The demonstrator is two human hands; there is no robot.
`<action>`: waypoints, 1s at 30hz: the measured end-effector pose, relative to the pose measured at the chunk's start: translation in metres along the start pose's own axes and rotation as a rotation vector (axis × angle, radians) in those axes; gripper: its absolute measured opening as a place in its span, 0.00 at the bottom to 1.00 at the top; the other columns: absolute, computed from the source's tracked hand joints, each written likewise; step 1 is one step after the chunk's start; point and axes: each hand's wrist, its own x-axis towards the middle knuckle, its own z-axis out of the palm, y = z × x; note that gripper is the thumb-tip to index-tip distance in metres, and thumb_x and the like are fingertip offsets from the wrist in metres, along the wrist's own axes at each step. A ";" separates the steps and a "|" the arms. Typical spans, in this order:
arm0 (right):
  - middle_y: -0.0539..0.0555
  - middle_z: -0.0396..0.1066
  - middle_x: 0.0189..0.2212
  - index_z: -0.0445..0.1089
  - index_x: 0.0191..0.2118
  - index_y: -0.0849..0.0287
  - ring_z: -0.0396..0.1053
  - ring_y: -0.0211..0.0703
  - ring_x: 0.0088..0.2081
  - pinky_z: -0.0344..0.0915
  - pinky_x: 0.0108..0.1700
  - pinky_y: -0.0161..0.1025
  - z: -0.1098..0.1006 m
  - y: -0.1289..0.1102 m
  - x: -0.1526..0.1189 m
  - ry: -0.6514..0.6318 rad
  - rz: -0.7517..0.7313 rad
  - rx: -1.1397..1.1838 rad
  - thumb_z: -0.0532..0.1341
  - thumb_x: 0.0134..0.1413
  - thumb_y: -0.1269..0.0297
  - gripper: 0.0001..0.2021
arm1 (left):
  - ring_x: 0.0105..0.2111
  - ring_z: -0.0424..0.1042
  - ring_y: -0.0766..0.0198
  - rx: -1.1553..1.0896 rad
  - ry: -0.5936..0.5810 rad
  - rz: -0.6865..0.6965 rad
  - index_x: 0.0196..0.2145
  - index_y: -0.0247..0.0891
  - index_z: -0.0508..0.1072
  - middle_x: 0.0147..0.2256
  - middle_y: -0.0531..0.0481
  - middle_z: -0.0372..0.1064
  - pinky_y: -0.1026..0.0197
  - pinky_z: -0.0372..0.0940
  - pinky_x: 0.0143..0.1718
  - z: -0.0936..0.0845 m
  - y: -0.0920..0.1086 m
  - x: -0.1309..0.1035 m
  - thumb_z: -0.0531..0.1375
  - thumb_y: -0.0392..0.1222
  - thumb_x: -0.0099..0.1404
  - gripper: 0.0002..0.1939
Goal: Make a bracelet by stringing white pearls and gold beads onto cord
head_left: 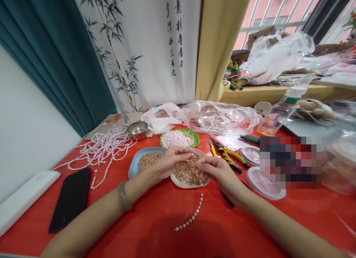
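Note:
Both of my hands are raised over the plates of beads, their fingertips a little apart. My left hand (174, 162), with a green bangle (124, 196) on its wrist, pinches what looks like a small white bead (192, 155). Across from it, my right hand (215, 172) has its fingers pinched together around the upper end of a beaded strand (198, 209). The strand's lower part curves onto the red table. Beneath the hands is a pale plate (178, 183) of gold beads; a blue plate (133, 164) with more gold beads is partly behind my left forearm.
A green plate (196, 138) of white beads stands behind. White bead strings (102, 146) and a black phone (71, 199) lie left. Pliers (229, 156), thread spools (265, 183) and a clear bottle (278, 115) are at right. Plastic bags (222, 117) line the back.

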 end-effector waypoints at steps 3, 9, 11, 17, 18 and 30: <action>0.51 0.70 0.20 0.70 0.22 0.60 0.63 0.32 0.20 0.61 0.25 0.33 0.000 0.000 0.000 -0.010 0.015 0.022 0.63 0.40 0.64 0.05 | 0.27 0.67 0.70 -0.028 -0.022 -0.009 0.29 0.35 0.76 0.27 0.50 0.70 0.65 0.59 0.33 0.001 0.000 0.000 0.64 0.37 0.50 0.06; 0.50 0.70 0.19 0.70 0.21 0.61 0.62 0.31 0.19 0.60 0.25 0.32 0.000 0.000 0.000 -0.001 0.046 0.051 0.63 0.39 0.65 0.05 | 0.27 0.66 0.70 -0.038 -0.013 -0.018 0.28 0.33 0.76 0.27 0.50 0.70 0.66 0.58 0.32 0.001 -0.002 0.000 0.65 0.37 0.50 0.05; 0.51 0.70 0.19 0.70 0.21 0.61 0.62 0.31 0.19 0.60 0.24 0.31 0.001 0.000 0.000 0.003 0.051 0.055 0.63 0.39 0.65 0.05 | 0.27 0.66 0.71 -0.036 -0.005 -0.028 0.28 0.33 0.76 0.27 0.50 0.70 0.66 0.58 0.31 0.001 -0.003 0.000 0.65 0.37 0.50 0.06; 0.51 0.70 0.20 0.70 0.21 0.61 0.63 0.32 0.20 0.60 0.25 0.32 0.002 -0.003 -0.001 0.009 0.049 0.065 0.63 0.39 0.65 0.05 | 0.25 0.65 0.72 -0.025 0.016 -0.043 0.27 0.32 0.76 0.26 0.50 0.69 0.67 0.57 0.29 0.002 -0.005 0.000 0.65 0.38 0.49 0.07; 0.51 0.70 0.19 0.70 0.20 0.61 0.63 0.32 0.20 0.61 0.25 0.32 0.002 -0.003 -0.001 0.009 0.051 0.065 0.63 0.39 0.65 0.05 | 0.25 0.65 0.72 -0.025 0.017 -0.042 0.27 0.32 0.76 0.26 0.50 0.69 0.67 0.57 0.29 0.002 -0.005 0.000 0.65 0.38 0.49 0.07; 0.52 0.70 0.18 0.71 0.20 0.61 0.62 0.31 0.18 0.60 0.23 0.31 0.001 0.000 0.001 0.018 0.068 0.057 0.64 0.37 0.65 0.05 | 0.25 0.64 0.72 0.002 0.037 -0.020 0.27 0.34 0.76 0.26 0.50 0.70 0.67 0.56 0.29 0.003 -0.004 -0.001 0.66 0.38 0.47 0.08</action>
